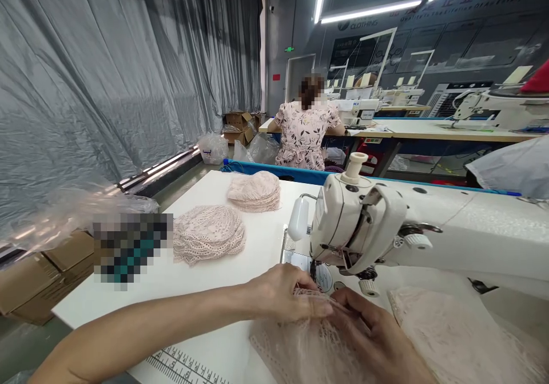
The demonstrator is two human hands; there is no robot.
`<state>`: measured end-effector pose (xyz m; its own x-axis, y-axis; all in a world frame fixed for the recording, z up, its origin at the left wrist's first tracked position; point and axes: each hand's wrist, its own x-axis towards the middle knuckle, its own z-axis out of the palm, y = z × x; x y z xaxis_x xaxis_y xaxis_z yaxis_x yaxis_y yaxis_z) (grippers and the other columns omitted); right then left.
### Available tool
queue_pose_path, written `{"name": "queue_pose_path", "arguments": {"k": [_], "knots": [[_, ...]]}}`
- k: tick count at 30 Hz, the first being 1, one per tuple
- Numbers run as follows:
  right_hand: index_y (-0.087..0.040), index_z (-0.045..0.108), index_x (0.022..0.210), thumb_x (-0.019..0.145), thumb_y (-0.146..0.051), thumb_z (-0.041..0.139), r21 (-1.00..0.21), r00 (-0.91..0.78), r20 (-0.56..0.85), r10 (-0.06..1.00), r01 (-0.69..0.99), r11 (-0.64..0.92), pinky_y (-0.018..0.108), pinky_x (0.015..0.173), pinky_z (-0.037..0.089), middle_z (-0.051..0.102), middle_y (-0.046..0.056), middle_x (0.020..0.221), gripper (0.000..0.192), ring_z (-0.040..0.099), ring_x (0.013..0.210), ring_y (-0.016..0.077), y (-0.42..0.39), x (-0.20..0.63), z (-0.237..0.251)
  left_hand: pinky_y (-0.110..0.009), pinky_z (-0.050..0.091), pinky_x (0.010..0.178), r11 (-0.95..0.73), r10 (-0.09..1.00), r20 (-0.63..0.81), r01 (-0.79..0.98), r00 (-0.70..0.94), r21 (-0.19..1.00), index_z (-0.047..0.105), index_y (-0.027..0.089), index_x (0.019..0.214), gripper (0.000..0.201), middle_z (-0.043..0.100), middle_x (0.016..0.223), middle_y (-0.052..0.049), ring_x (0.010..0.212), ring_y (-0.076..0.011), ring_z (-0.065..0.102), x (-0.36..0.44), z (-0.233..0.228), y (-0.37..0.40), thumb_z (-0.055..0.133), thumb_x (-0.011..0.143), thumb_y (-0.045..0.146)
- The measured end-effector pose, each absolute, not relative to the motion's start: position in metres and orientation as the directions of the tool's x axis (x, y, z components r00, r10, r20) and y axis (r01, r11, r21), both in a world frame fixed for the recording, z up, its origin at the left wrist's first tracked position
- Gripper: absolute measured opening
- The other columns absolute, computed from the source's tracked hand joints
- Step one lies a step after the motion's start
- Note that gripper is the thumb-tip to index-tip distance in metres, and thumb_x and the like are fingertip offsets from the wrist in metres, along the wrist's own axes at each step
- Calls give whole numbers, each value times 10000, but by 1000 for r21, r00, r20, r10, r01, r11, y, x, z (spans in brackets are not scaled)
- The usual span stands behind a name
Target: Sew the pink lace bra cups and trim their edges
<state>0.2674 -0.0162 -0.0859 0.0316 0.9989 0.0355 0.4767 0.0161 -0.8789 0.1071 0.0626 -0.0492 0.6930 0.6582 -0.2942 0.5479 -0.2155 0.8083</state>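
Head view: near, both hands press pale pink lace fabric (309,344) flat on the white table (206,292) before the sewing machine (377,224); left hand (285,292) fingers curled, pinching its edge; right hand (377,338) fingers bent, gripping it; two lace stacks (208,232) lie far left.

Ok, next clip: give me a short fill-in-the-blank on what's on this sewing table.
1. Both hands, left hand and right hand, press pink lace fabric in front of the white ____ machine.
2. Further along the table lie ____ stacks of lace pieces, near stack and far stack.
3. A printed ____ runs along the table's near edge.

Missing words: sewing; two; ruler
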Motion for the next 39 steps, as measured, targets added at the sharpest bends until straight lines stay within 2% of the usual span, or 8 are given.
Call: {"name": "queue_pose_path", "arguments": {"k": [3, 6, 11, 15, 20, 24, 30, 39], "knots": [[-210, 510, 638, 779, -494, 514, -947, -69, -42, 997, 321, -18, 226, 542, 319, 452, -36, 622, 318, 422, 597, 130, -22, 268, -76, -187, 304, 479, -198, 663, -274, 515, 697, 834, 640, 123, 760, 212, 488, 578, 33, 556, -83, 433, 103, -47, 54, 531, 774, 304], [-202, 528, 655, 726, -492, 607, -986, -223, -82, 971, 157, -47, 214, 562, 314, 449, -49, 635, 309, 413, 614, 115, -30, 272, -67, -187, 325, 514, -38, 631, -315, 433, 709, 900, 604, 124, 708, 130, 488, 591, 43, 573, -77, 430, 95, -38, 40, 617, 692, 252], [-202, 561, 709, 698, -484, 658, -996, -305, -89, 948, 25, -85, 208, 560, 305, 477, -54, 649, 298, 407, 598, 97, -36, 273, -60, -232, 382, 584, 282, 514, -482, 390, 709, 876, 619, 137, 715, 443, 521, 609, 43, 611, -106, 471, 88, -24, 33, 830, 375, 326], [-199, 536, 667, 693, -431, 673, -992, -178, -96, 979, 99, -79, 211, 568, 311, 475, -54, 622, 271, 408, 599, 101, -29, 271, -65, -236, 380, 594, 220, 518, -550, 520, 655, 826, 652, 167, 786, 629, 565, 679, 40, 696, -144, 500, 95, -32, 51, 866, 213, 312], [-198, 527, 662, 655, -427, 696, -993, -122, -90, 988, 82, -80, 209, 542, 293, 420, -65, 588, 285, 352, 570, 95, -21, 273, -73, -206, 273, 499, 108, 558, -457, 485, 693, 868, 633, 141, 684, 332, 438, 547, 61, 560, -78, 380, 103, -42, 60, 753, 573, 430], [-197, 530, 694, 674, -557, 641, -989, -142, -111, 984, 113, -96, 223, 529, 269, 407, -54, 607, 377, 337, 578, 105, -19, 276, -78, -204, 254, 481, 86, 603, -395, 435, 693, 896, 626, 116, 683, 182, 430, 518, 60, 506, -61, 354, 106, -44, 56, 618, 737, 290], [-198, 432, 574, 762, -682, 433, -926, -137, -102, 985, 376, -44, 249, 508, 208, 288, -56, 578, 519, 253, 548, 104, -21, 275, -78, -192, 311, 491, 123, 609, -351, 352, 711, 928, 660, 108, 704, 204, 516, 531, 45, 497, -61, 403, 104, -48, 53, 736, 582, 253], [-202, 451, 596, 749, -598, 512, -946, -58, -113, 992, 311, -89, 243, 490, 200, 272, -74, 539, 429, 225, 517, 94, -19, 273, -81, -199, 295, 471, -8, 627, -393, 509, 673, 860, 656, 141, 679, 431, 491, 546, 55, 539, -89, 407, 105, -37, 60, 832, 387, 406]]}}
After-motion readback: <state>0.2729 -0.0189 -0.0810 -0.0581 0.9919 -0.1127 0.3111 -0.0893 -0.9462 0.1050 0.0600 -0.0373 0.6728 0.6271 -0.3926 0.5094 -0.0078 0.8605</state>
